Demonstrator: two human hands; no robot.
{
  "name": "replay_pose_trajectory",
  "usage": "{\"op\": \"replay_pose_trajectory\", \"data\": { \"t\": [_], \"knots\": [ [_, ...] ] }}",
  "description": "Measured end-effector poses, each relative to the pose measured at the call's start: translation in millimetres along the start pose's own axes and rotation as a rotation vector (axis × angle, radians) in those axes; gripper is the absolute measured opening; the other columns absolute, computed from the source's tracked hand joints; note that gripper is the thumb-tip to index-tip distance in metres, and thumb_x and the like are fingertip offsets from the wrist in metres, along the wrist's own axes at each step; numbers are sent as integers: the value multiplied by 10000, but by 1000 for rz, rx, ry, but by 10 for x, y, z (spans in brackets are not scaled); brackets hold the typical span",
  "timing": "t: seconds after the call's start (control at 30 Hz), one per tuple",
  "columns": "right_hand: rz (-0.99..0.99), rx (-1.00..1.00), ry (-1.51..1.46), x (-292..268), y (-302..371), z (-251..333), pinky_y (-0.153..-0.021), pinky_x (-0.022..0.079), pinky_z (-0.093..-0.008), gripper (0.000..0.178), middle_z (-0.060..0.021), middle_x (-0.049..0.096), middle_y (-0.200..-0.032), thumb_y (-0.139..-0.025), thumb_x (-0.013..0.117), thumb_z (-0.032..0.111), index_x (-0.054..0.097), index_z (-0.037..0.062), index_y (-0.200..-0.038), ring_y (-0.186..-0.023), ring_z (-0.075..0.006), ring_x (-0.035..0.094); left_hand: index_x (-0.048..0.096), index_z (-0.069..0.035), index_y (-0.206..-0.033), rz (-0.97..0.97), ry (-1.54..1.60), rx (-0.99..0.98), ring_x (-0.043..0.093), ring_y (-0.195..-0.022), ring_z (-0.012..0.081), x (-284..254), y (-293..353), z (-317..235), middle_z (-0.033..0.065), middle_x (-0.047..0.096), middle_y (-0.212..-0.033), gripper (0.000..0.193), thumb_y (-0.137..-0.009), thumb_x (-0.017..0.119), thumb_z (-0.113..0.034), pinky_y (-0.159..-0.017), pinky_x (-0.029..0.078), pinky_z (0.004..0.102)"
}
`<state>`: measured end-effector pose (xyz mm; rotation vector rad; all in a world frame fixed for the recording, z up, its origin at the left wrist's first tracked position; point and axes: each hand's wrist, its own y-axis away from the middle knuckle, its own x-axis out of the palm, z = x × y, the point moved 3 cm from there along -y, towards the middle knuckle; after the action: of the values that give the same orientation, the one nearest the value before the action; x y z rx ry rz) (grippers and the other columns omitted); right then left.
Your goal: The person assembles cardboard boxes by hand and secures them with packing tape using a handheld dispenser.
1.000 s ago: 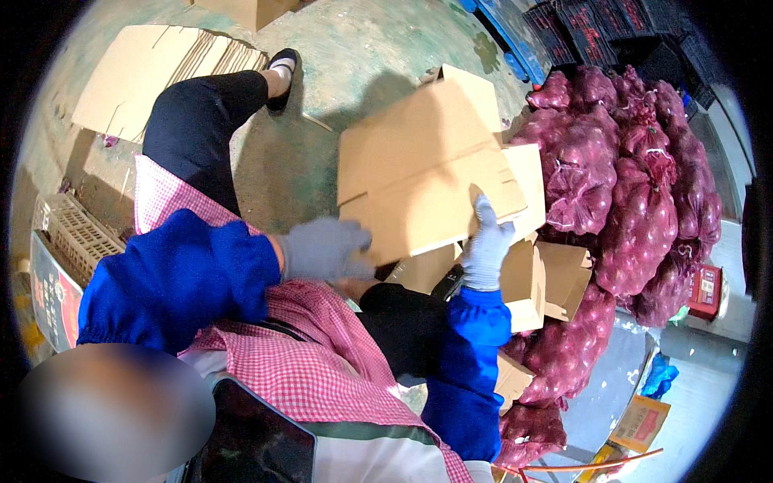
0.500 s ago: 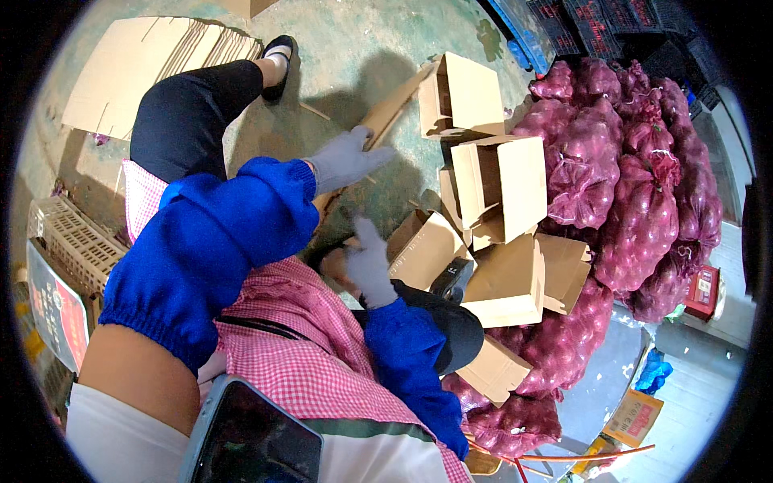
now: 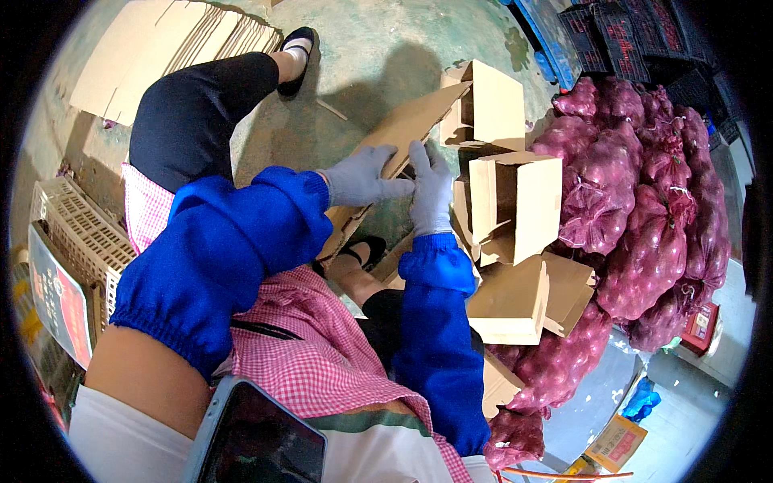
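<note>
A folded flat cardboard box [image 3: 424,113] stands tilted on edge between my legs. My left hand [image 3: 366,175], in a pale grey glove, grips its upper edge, the thumb stretched toward the other hand. Close beside it, my right hand [image 3: 432,193], gloved alike, has its fingers extended against the near side of the cardboard; its fingertips partly cover the edge. Blue sleeve covers reach up both forearms. Opened cardboard boxes [image 3: 538,205] lie just right of my right hand.
Flat cardboard sheets [image 3: 137,60] are stacked at the far left. Red mesh sacks of onions [image 3: 600,201] pile up on the right. A beige plastic crate [image 3: 76,225] sits at the left. Black crates [image 3: 620,40] stand at the back right. A phone [image 3: 262,435] hangs at my front.
My right hand has moved up and forward to the cardboard, beside the left hand. The flat box has turned its broad face more into view. The whole view has shifted slightly.
</note>
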<state>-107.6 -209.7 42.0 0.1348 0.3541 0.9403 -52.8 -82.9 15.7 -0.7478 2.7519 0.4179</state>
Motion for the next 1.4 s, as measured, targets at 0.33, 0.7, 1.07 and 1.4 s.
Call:
{"op": "replay_pose_trajectory", "data": {
  "t": [0.33,0.7,1.07,1.4],
  "knots": [
    [10,104,-210,-86,162,62,-674,421,-235,226,-49,605,-826,-844,593,159,590,-34,-960,-740,-106,529,321,45,-1311,44,86,19,405,-1207,360,-68,-49,112,280,405,-1290,870,-744,626,-539,-1004,327,385],
    [-143,125,-16,-415,240,-283,-698,443,-282,190,-93,627,-805,-749,632,108,606,-24,-882,-742,-174,570,443,-15,-1236,4,-97,-15,497,-1101,341,-126,44,-63,229,498,-1203,631,-797,592,-443,-930,395,389],
    [-377,135,404,-1369,827,-998,-427,504,-308,102,-100,570,-664,-738,559,49,572,-32,-799,-511,-187,566,610,-51,-993,-227,-290,51,588,-896,337,-320,58,-258,183,617,-928,277,-844,512,-263,-782,463,415],
    [-497,84,1046,-1645,1114,-312,-911,425,-357,761,-224,545,-1131,-590,660,12,358,45,-1288,-1027,-343,553,608,-58,-1013,-73,-299,238,585,-901,356,-712,46,-452,194,616,-943,270,-807,564,-228,-791,456,395]
  ]
}}
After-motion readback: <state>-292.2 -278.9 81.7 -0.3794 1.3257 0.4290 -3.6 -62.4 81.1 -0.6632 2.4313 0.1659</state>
